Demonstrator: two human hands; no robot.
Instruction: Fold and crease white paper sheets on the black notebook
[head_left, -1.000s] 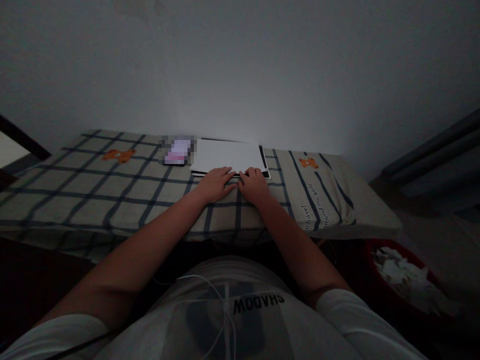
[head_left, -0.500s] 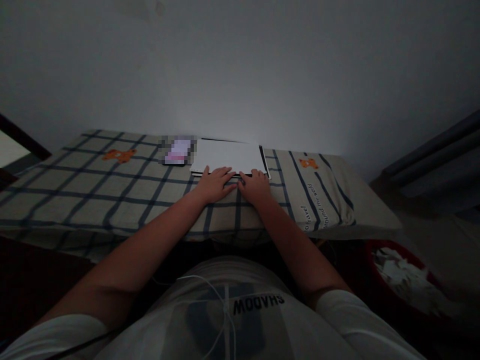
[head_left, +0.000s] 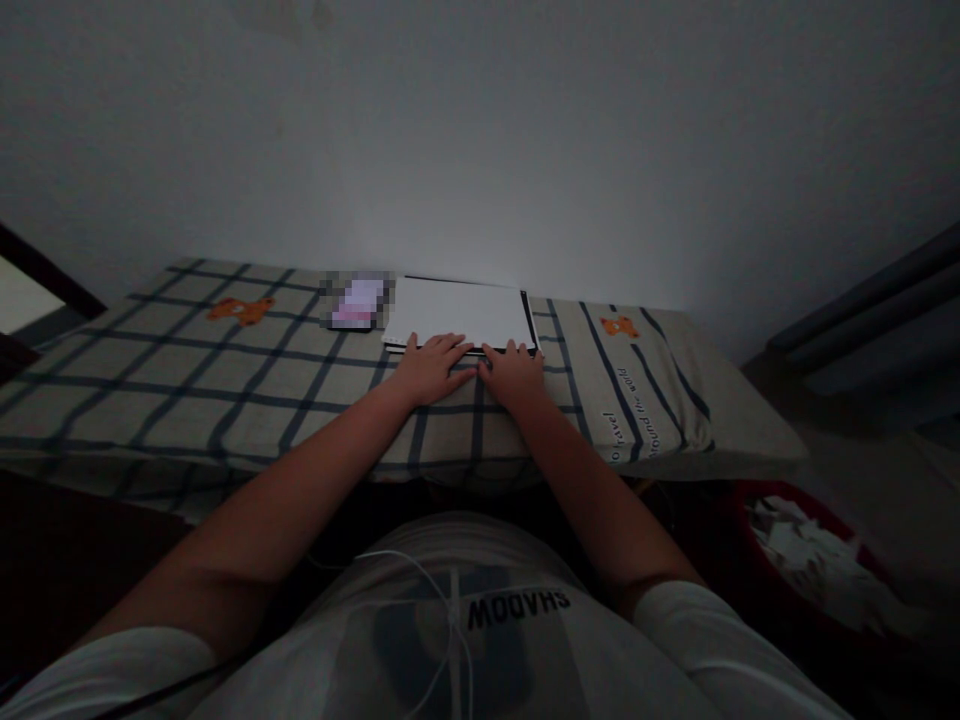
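A white sheet of paper (head_left: 461, 310) lies on top of a flat, dark-edged stack near the wall; I cannot make out what the stack is. My left hand (head_left: 433, 368) rests with fingers spread on the near edge of the paper, left of its middle. Close beside it, my right hand (head_left: 514, 372) lies on the near right part of the same edge, its fingers also apart. The two thumbs nearly meet in front of the stack. Neither hand is wrapped around anything.
A phone (head_left: 356, 305) with a lit, blurred screen lies left of the paper. The checked tablecloth (head_left: 247, 390) covers the table, which stands against the wall (head_left: 480, 140). A red bin (head_left: 739, 500) filled with crumpled white paper is on the floor at right.
The right fingers have shifted very slightly along the paper's near edge. Otherwise the hands, paper and phone stay in place.
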